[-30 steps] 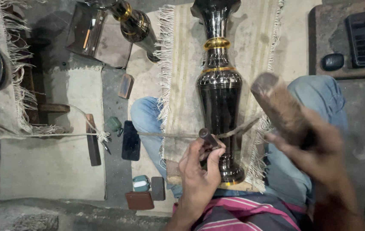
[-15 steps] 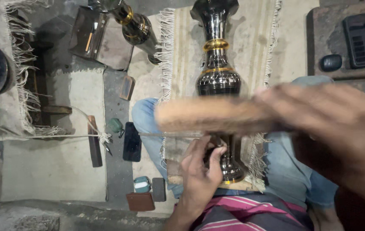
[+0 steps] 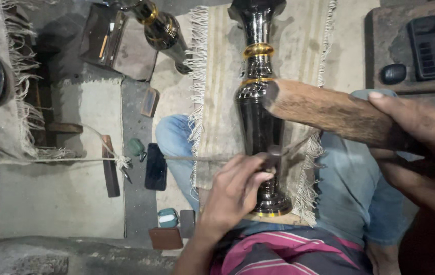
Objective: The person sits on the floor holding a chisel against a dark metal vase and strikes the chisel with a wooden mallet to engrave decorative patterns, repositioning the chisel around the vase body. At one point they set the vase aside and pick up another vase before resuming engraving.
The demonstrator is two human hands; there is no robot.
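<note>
Floor and fringed mat (image 3: 222, 76) carry your work, with the vase (image 3: 260, 127) lying along the mat between your knees, its foot toward you. Your left hand (image 3: 235, 196) has its fingers (image 3: 250, 178) clamped on a small punch (image 3: 273, 155) set against the vase's lower body. Your right hand (image 3: 421, 147) is closed round a wooden mallet (image 3: 324, 109), whose head hangs above the vase's shoulder.

If the mallet lands off the punch, you could bruise your left knuckles or dent the polished metal; the round vase might also roll, since only your legs and a string (image 3: 74, 160) seem to steady it.

You cannot see the punch tip under your fingers, the mallet's handle end, or the vase's mouth, cut off at the far edge. A second vase (image 3: 159, 28) farther off is also cropped.
</note>
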